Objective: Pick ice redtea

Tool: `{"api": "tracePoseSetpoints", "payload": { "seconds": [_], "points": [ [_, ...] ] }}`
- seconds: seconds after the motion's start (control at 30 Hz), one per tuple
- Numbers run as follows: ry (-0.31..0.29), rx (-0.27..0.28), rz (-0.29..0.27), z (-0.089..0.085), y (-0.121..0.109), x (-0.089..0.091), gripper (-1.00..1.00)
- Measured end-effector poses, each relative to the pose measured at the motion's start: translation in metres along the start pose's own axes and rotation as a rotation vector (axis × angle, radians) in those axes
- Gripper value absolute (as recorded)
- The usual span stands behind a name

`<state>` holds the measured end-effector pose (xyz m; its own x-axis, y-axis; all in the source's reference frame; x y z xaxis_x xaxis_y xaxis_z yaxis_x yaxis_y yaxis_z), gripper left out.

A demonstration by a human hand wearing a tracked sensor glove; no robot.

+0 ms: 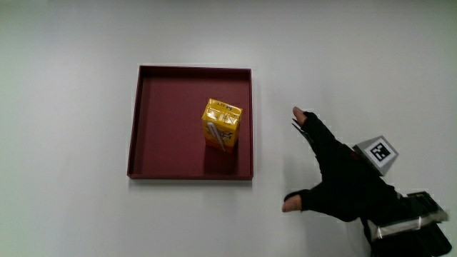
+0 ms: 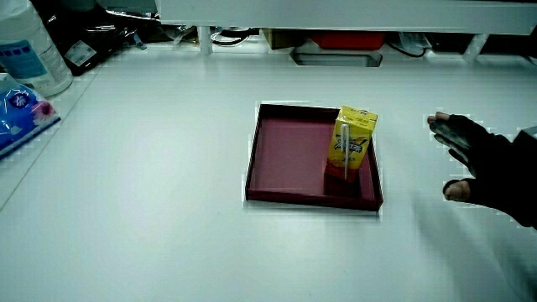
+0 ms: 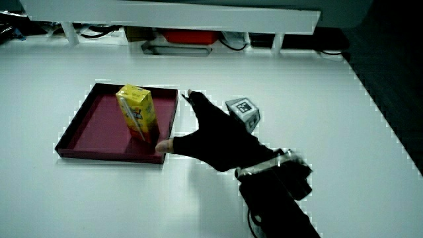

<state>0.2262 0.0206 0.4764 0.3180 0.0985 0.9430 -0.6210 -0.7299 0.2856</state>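
Note:
A yellow drink carton (image 1: 222, 124) with a straw on its side stands upright inside a dark red square tray (image 1: 164, 153); both side views show the carton (image 2: 352, 143) (image 3: 137, 112) in the tray (image 2: 285, 151) (image 3: 99, 125). The gloved hand (image 1: 335, 171) is over the bare table beside the tray, a short way from the carton. Its fingers are spread, thumb and forefinger apart, and it holds nothing. The patterned cube (image 1: 377, 152) sits on its back. In both side views the hand (image 2: 487, 164) (image 3: 211, 135) reaches toward the tray's rim.
A low partition with cables and a red box (image 2: 348, 38) runs along the table's edge farthest from the person. A plastic bottle (image 2: 33, 50) and a blue packet (image 2: 21, 113) lie at a table corner, away from the tray.

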Motion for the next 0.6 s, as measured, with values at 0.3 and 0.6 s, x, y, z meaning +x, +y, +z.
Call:
{"api": "tracePoseSetpoints", "payload": {
  "seconds": [0.3,0.6],
  "points": [
    [0.079,-0.039,-0.079,-0.017,0.043,-0.007,0.0],
    [0.151,-0.054,-0.07,-0.027,0.076,-0.007,0.0]
  ]
}}
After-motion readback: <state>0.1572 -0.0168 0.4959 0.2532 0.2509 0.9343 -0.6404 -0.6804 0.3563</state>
